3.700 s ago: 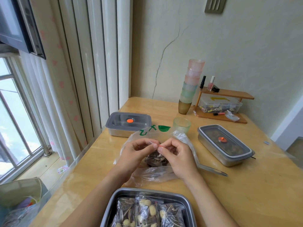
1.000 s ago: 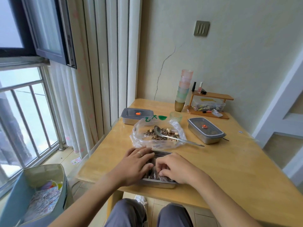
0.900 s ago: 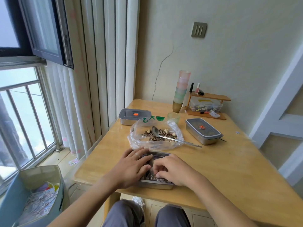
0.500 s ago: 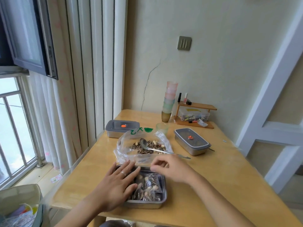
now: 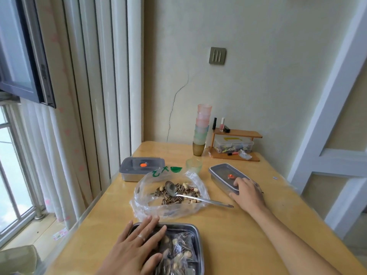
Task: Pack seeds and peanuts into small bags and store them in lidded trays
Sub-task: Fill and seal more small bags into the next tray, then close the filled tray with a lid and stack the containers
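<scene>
An open steel tray (image 5: 197,231) at the table's near edge holds small filled bags (image 5: 178,253) of seeds and peanuts. My left hand (image 5: 137,249) lies flat on those bags, fingers spread. My right hand (image 5: 247,192) rests on the near end of a lidded steel tray (image 5: 222,171) at the right, fingers over its lid; whether it grips is unclear. Between the trays a large clear plastic bag (image 5: 147,205) lies open with loose seeds and peanuts (image 5: 184,192) and a metal spoon (image 5: 190,197) in it.
A second lidded tray (image 5: 142,169) sits at the left by the curtain. A small green cup (image 5: 194,165), a stack of coloured cups (image 5: 201,130) and a wooden shelf (image 5: 236,144) with a plastic box stand at the back. The table edge drops off at left.
My right hand left the near tray and moved right and forward onto the lidded tray. My left hand stayed on the small bags. The view tilted up.
</scene>
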